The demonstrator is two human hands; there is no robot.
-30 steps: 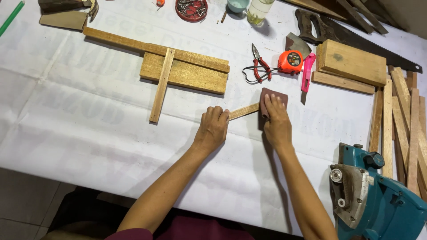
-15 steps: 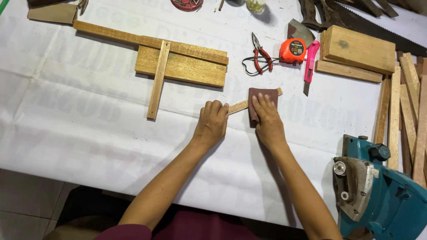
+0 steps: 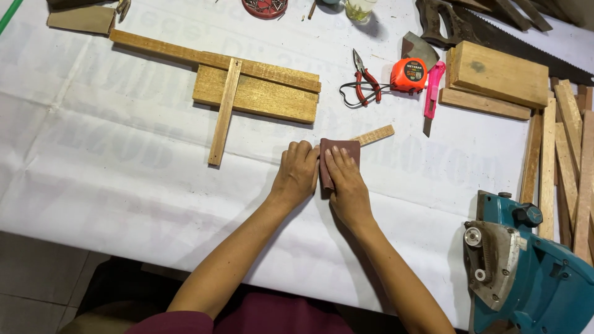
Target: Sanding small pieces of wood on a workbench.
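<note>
A thin wooden strip (image 3: 374,135) lies slanted on the white table cover (image 3: 124,167). My left hand (image 3: 295,175) pins down its near end with closed fingers. Pressed flat on a folded piece of dark red sandpaper (image 3: 338,150), my right hand (image 3: 346,185) holds it over the strip, right beside the left hand. Only the strip's far right end shows beyond the sandpaper.
A board assembly (image 3: 253,93) with a crossing slat (image 3: 223,112) lies behind. Red pliers (image 3: 365,83), an orange tape measure (image 3: 408,75), a pink cutter (image 3: 430,93), a wood block (image 3: 498,74) and a saw (image 3: 495,34) sit at right. Slats (image 3: 566,148) and a teal power planer (image 3: 526,272) fill the right edge.
My right hand slid the sandpaper left along the strip, from its far end to beside my left hand. More of the strip's right end now shows. The left hand stayed put.
</note>
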